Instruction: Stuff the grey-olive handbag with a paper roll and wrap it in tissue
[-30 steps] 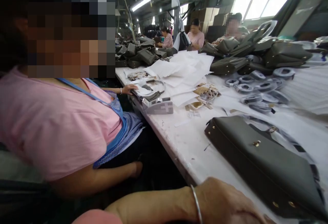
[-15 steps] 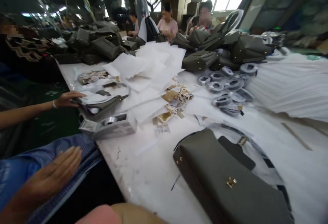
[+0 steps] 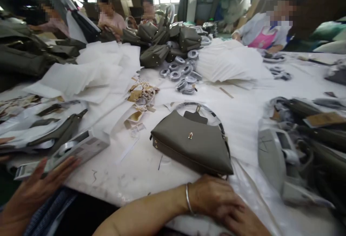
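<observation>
My left hand (image 3: pixel 213 197), with a metal bangle on the wrist, lies palm down on the white table (image 3: pixel 129 171). It sits just in front of an olive-grey handbag (image 3: pixel 189 144) with a small gold clasp and holds nothing. Its fingers are loosely laid over my right hand (image 3: pixel 244 224). Only a part of my right hand shows at the bottom edge, and its fingers are hidden. The handbag lies flat, its handle wrapped in clear film.
A co-worker's hand (image 3: pixel 35 189) at the lower left touches a tape dispenser (image 3: pixel 70 151). White tissue sheets (image 3: pixel 89 70), paper tags (image 3: pixel 140 93), tape rolls (image 3: pixel 181 74) and piled handbags (image 3: pixel 162 39) lie beyond. Another dispenser (image 3: pixel 273 156) and bag parts crowd the right. Other people sit at the far side.
The view has swung right, away from the neighbouring co-worker. The handbag now lies in the middle, and my left hand is in view again just in front of it.
</observation>
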A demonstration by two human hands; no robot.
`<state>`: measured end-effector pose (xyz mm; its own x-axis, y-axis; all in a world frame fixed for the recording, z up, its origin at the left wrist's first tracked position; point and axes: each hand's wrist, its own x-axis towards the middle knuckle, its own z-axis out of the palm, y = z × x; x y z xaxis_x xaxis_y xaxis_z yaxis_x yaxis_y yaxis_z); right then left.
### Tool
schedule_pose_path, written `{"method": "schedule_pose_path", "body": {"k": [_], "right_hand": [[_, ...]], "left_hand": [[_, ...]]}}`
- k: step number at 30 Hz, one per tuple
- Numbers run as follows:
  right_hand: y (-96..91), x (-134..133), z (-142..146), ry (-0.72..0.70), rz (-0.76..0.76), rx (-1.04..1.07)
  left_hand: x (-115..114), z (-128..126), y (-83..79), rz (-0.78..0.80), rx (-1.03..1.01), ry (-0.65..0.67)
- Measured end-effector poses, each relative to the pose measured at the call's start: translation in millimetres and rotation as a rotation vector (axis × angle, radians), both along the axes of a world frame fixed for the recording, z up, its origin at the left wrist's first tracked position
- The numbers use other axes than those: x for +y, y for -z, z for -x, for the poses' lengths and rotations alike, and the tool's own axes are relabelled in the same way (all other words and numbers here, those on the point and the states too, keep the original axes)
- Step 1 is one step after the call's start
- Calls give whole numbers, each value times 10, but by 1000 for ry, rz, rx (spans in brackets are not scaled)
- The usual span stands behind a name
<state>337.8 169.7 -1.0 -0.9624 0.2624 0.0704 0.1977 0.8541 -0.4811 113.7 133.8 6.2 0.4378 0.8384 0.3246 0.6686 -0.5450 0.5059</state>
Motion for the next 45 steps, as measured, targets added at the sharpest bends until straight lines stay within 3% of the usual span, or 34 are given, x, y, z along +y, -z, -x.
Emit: {"method": "schedule_pose_path", "body": {"k": [3,6,9,12,14,17,19,24,28,32,35,37,40,45], "right_hand": [[-71,-85,-20,-69,-52,-38],[-233,-135,21,-74,-103,-55],[-302,-204,59,44,-176,14],[-192,-213,89,146,-296,100],[-65,-170,104,200,-359,121],[63,-73,112,262,-363,134],[46,-14,103,284,-315,174],[-292,105,13,463,-144,424],[-380,166,-54,516,-256,400],[-89,148,-13,583,-414,261],[56,147,38,641,-371,204],[7,203,54,658,-258,191],[-208,393,68,694,-105,213],[-408,916,244,803,-215,260]], "left_hand": [[-79,-144,-164,-117,-98,100],[-221,145,-459,-231,-87,-155],[-358,639,-687,-268,162,-432],[-366,1005,-709,-201,422,-551],[-301,1089,-640,-182,495,-579],[-189,1028,-541,-185,558,-571],[-148,938,-540,-210,605,-546],[-281,666,-800,-297,660,-483],[-540,467,-961,-152,633,-526],[-648,409,-784,-43,569,-575],[-614,439,-563,-99,574,-603],[-590,491,-459,-195,565,-554],[-603,629,-378,-367,549,-461],[-624,989,-177,-555,531,-306]]}}
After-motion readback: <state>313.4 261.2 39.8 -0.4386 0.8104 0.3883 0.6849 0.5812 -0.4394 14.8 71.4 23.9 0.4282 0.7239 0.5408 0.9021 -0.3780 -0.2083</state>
